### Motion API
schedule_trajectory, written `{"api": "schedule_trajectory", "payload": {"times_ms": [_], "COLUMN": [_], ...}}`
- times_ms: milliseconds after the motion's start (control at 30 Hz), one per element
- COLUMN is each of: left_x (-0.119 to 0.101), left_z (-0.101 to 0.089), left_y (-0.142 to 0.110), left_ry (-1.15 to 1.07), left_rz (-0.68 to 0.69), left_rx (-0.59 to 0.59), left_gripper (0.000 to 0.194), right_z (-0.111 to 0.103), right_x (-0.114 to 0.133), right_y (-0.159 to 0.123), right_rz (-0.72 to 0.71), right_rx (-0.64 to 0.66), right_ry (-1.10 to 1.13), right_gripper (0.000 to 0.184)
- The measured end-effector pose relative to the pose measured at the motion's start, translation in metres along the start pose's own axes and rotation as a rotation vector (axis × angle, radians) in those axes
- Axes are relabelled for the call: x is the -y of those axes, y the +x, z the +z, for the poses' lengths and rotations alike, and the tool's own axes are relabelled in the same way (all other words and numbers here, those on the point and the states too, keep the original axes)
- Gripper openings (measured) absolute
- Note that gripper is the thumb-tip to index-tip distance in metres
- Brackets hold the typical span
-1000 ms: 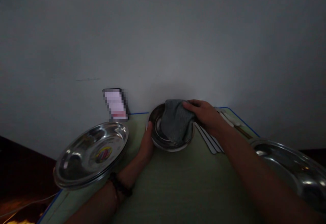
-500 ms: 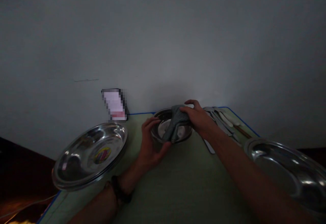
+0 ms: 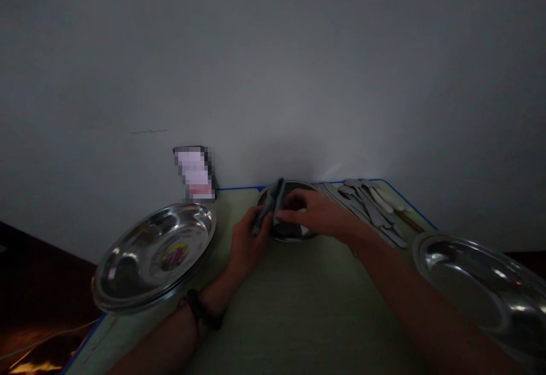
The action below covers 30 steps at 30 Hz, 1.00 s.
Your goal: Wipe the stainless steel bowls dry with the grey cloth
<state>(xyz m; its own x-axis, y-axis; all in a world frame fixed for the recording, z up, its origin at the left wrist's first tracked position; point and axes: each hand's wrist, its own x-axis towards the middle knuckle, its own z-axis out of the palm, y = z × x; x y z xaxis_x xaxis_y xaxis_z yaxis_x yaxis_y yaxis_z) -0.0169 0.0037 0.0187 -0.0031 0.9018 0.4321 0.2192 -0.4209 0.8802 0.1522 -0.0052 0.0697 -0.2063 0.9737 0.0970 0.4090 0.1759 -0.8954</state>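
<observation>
A grey-green cloth (image 3: 271, 201) stands folded over the left part of a small round metal bowl (image 3: 305, 237). My left hand (image 3: 249, 239) is closed, pinching the cloth between thumb and fingers at the bowl's left side. Over the bowl, my right hand (image 3: 318, 211) is bent in a C shape, thumb and forefinger apart. Its fingertips come up to the right side of the cloth; whether they touch it is hard to tell in the dim light. Much of the bowl's inside is hidden behind this hand.
Stacked shiny metal basins (image 3: 149, 301) stand at the left, another large metal basin (image 3: 464, 301) at the right. Several spoons and other cutlery (image 3: 375, 207) lie right of the bowl. A phone (image 3: 194, 173) leans on the wall (image 3: 273, 68) behind the green table (image 3: 298, 306).
The cloth has passed from my right hand into my left and moved left. My right hand has shifted left and lower over the bowl, uncovering more of the cutlery.
</observation>
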Motion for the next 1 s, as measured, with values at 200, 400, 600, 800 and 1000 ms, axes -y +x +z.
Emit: {"api": "schedule_trajectory", "payload": {"times_ms": [200,400,600,800,1000], "left_x": [0.002,0.001,0.000,0.000,0.001], "left_z": [0.000,0.000,0.005,0.004,0.003], "left_y": [0.002,0.005,0.000,-0.003,-0.004], "left_ry": [-0.016,-0.006,-0.128,-0.190,-0.258], "left_rz": [0.053,0.014,-0.042,-0.042,0.045], "left_rx": [0.007,-0.066,-0.120,-0.036,0.013], "left_gripper": [0.009,0.011,0.023,0.023,0.039], "right_z": [0.001,-0.016,-0.023,0.005,0.001], "right_x": [0.002,0.010,0.023,0.019,0.014], "right_y": [-0.002,-0.001,-0.008,-0.008,-0.007], "right_rz": [-0.088,-0.073,-0.080,-0.209,-0.372], "right_rx": [0.053,-0.206,-0.309,-0.063,0.057], "right_ry": [-0.288,-0.362,-0.324,-0.311,-0.290], "right_gripper": [0.020,0.005,0.002,0.010,0.020]}}
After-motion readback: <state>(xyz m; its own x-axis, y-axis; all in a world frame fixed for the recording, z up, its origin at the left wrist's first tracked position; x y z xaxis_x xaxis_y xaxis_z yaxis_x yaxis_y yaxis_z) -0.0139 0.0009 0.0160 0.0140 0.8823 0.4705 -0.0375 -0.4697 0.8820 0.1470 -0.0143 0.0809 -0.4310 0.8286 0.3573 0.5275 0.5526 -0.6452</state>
